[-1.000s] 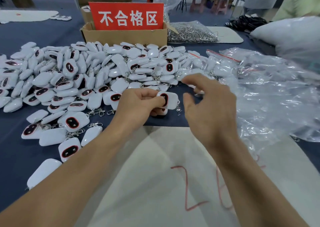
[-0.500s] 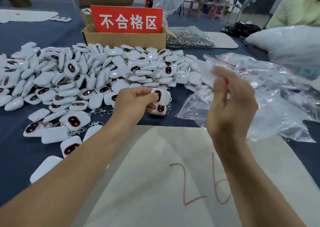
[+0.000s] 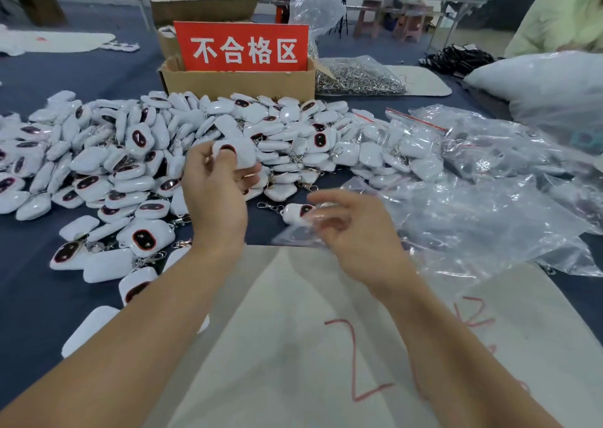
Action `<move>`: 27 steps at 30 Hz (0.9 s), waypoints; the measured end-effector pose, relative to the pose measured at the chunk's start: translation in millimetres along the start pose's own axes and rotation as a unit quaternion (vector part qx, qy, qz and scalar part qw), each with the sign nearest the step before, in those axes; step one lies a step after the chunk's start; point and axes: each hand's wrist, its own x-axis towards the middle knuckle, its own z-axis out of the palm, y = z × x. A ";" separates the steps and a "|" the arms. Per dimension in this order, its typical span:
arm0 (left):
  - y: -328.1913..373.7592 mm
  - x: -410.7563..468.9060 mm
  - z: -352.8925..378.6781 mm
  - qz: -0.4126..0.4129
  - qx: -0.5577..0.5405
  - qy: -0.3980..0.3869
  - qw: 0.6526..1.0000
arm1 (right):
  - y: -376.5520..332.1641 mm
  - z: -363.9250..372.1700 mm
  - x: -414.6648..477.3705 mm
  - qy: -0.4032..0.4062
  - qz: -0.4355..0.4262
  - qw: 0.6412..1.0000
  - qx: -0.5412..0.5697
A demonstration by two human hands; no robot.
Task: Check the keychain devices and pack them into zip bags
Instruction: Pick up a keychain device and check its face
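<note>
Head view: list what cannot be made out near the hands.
Head view:
- Upper device, in the left hand: face mostly covered by that hand, blurred.
- Lower device, at the right hand: whether it is inside the zip bag; motion blur.
- Cardboard box: contents hidden by its wall and the red sign.

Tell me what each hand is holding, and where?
The left hand pinches a white keychain device by its lower end, thumb on its dark face. The right hand grips a clear zip bag by one end.
</note>
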 end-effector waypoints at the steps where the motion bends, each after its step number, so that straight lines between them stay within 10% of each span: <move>1: -0.7 -4.3 1.7 0.030 0.037 -0.019 0.999 | 2.6 -1.2 1.5 -0.002 -0.001 0.998 -0.067; 8: -2.1 -28.1 9.3 0.115 0.192 -0.270 0.936 | -6.5 -0.2 1.3 0.054 -0.068 0.996 0.014; 14: 0.0 -24.7 6.1 0.061 0.200 -0.257 0.943 | -2.9 -3.5 5.7 0.141 -0.064 0.987 0.054; 19: -1.8 -29.1 3.1 0.146 0.410 -0.391 0.811 | 3.4 -10.8 14.3 0.172 0.046 0.974 0.142; 27: -5.6 -26.9 5.5 0.094 0.316 -0.273 0.904 | -1.5 -15.1 6.9 0.306 -0.061 0.938 0.153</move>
